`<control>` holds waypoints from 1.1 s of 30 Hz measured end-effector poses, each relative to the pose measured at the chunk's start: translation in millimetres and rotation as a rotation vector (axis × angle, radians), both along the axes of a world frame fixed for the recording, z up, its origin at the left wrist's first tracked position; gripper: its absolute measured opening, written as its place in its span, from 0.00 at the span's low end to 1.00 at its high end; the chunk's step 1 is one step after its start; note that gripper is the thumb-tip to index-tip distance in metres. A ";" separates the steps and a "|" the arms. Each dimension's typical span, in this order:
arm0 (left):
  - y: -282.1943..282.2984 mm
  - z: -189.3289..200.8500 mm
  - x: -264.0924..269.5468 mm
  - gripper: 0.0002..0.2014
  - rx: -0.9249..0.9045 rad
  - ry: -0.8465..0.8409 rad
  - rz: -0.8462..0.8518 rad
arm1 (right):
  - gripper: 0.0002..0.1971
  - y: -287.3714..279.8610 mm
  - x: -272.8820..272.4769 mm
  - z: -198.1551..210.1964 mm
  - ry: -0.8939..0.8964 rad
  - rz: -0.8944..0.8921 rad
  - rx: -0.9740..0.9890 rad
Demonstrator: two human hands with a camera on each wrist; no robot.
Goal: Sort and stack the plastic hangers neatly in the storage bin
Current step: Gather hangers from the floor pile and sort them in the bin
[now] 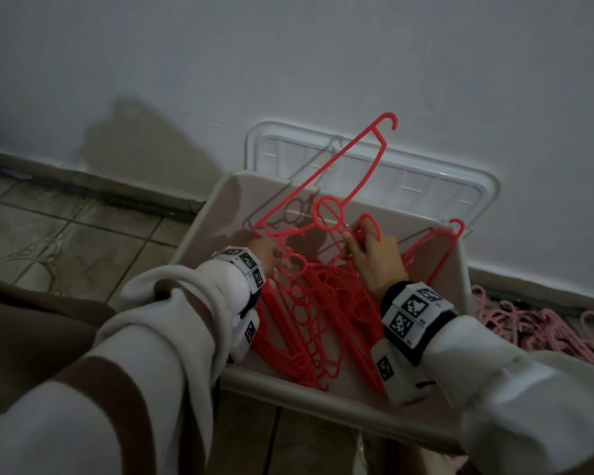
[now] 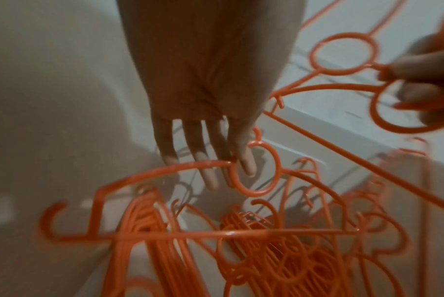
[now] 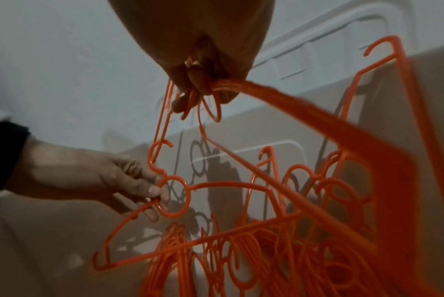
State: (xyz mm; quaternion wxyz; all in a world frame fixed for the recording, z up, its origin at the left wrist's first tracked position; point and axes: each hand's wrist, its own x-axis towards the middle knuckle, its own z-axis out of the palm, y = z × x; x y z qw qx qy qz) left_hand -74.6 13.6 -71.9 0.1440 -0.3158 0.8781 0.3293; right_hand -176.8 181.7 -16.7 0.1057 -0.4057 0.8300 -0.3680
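Right hand (image 1: 374, 260) grips raised red hanger (image 1: 330, 186) above bin (image 1: 199, 221); left hand (image 3: 129, 188) pinches lower hanger (image 3: 180, 203), likely aligning stack.

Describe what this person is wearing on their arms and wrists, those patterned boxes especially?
Both arms are in loose cream-white sleeves; the left sleeve carries broad brown bands. Each wrist wears a dark strap holding white blocks printed with black-and-white square codes: one set on the left wrist, one on the right wrist. A white camera unit hangs under each strap. The left hand and right hand are bare, without gloves.
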 end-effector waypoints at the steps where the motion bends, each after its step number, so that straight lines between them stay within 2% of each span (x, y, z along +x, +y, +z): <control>1: 3.2 4.9 -3.4 0.12 -0.009 0.030 -0.011 | 0.03 1.7 -1.7 0.7 -0.016 -0.018 0.002; 6: 8.3 29.3 -10.7 0.13 -0.099 0.156 -0.005 | 0.12 10.3 -13.0 -4.2 0.117 -0.082 0.084; 8: 8.4 36.6 -9.1 0.14 -0.070 0.184 -0.027 | 0.13 14.3 -16.4 -1.8 0.163 -0.109 0.092; 12: 11.3 61.1 -2.4 0.12 -0.027 0.272 -0.143 | 0.14 20.3 -25.5 12.0 0.196 -0.162 0.048; 16: 8.8 84.5 -1.1 0.13 -0.139 0.326 -0.267 | 0.12 21.5 -43.4 31.6 0.249 -0.162 0.012; 18: 10.7 92.5 -1.8 0.14 -0.207 0.360 -0.335 | 0.14 20.7 -51.0 37.4 0.252 -0.153 0.004; 21: 16.0 100.4 -4.0 0.13 -0.299 0.451 -0.436 | 0.15 19.1 -50.9 47.5 0.231 -0.125 -0.006; 24: 26.3 104.5 -7.5 0.12 -0.343 0.521 -0.525 | 0.11 18.5 -43.7 53.7 0.136 0.018 0.052; 27: 38.7 101.0 -11.0 0.10 -0.389 0.539 -0.548 | 0.11 16.5 -35.2 46.6 0.072 0.121 0.121; 29: 43.3 95.4 -10.7 0.09 -0.364 0.558 -0.548 | 0.07 15.3 -31.0 42.7 -0.002 0.160 0.046; 33: 46.7 90.2 -9.7 0.10 -0.229 0.471 -0.520 | 0.11 14.6 -31.4 37.7 -0.147 0.193 -0.113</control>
